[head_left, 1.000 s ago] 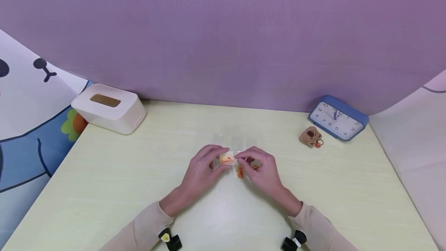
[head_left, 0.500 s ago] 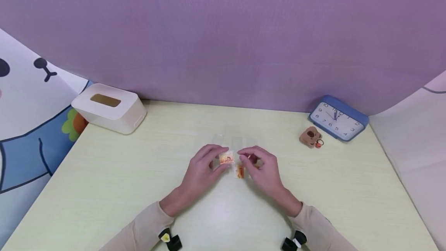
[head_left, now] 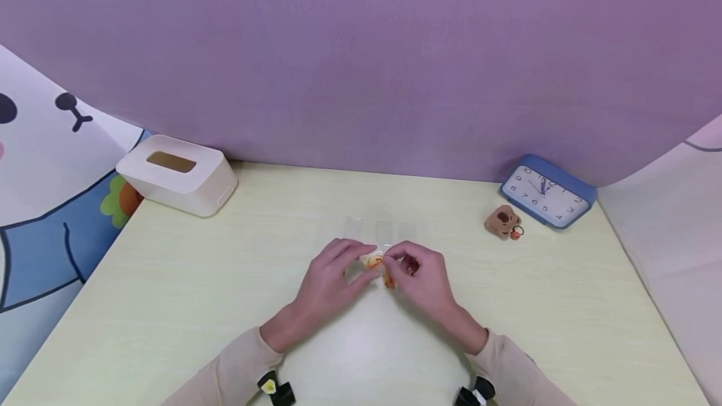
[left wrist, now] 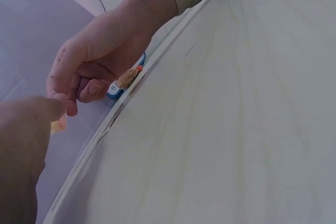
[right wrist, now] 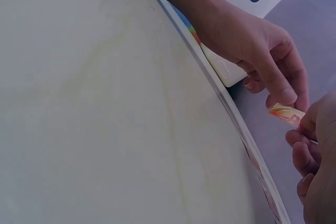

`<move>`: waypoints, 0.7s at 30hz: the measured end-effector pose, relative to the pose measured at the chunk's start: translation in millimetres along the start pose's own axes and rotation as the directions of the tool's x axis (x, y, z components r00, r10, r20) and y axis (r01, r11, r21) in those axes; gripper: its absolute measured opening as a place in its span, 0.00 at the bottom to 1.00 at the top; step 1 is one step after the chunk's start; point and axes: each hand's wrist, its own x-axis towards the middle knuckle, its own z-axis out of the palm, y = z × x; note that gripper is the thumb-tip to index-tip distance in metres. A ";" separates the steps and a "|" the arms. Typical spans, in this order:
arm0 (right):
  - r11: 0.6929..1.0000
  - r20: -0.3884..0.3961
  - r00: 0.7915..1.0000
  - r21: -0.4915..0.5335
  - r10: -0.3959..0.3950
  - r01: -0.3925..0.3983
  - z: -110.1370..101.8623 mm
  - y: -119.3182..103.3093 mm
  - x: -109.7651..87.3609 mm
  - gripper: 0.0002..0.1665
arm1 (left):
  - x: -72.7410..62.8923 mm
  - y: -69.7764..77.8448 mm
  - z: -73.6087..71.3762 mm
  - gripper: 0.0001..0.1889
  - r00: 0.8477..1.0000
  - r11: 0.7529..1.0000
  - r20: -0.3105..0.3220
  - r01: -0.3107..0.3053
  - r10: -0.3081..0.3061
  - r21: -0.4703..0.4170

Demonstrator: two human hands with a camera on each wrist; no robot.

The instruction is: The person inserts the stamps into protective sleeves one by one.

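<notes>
A small packet with orange and yellow print is between the two hands near the middle of the table. My left hand holds it between thumb and index finger. From the other side, my right hand pinches its edge; the right wrist view shows the printed packet at these fingertips. A second orange-printed piece lies just below, partly covered by the right hand. Just beyond the fingers lie several clear plastic strips.
A white tissue box stands at the back left of the pale table. At the back right are a blue clock and a brown bear-head keychain. A purple cloth rises behind the table.
My left hand has shifted slightly right and nearer with the packet. The right hand, apart from the packet half a second ago, now has its fingertips at the packet's edge.
</notes>
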 end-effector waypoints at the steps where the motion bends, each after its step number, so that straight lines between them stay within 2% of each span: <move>1: 1.000 -0.001 1.000 0.001 0.010 -0.010 -0.1 -0.3 0.0 0.08 | -0.1 0.6 -0.1 0.20 1.000 1.000 0.003 0.013 -0.013 -0.008; 5: 1.000 -0.010 1.000 -0.007 0.020 -0.020 0.5 -1.0 0.4 0.06 | -0.7 4.0 -0.9 0.12 0.992 0.991 0.035 0.119 -0.117 -0.066; 8: 0.999 -0.018 1.000 -0.025 0.024 -0.024 1.3 -1.6 0.9 0.05 | -0.7 5.8 -0.9 0.09 0.977 0.970 0.059 0.212 -0.206 -0.121; 11: 0.999 -0.021 0.999 -0.041 0.032 -0.032 1.4 -2.5 1.3 0.05 | -0.1 6.6 -0.6 0.09 0.964 0.951 0.066 0.264 -0.257 -0.163; 21: 0.998 -0.034 0.999 -0.051 0.026 -0.028 1.5 -4.2 1.9 0.07 | 2.3 7.0 -1.0 0.10 0.950 0.929 0.094 0.312 -0.298 -0.200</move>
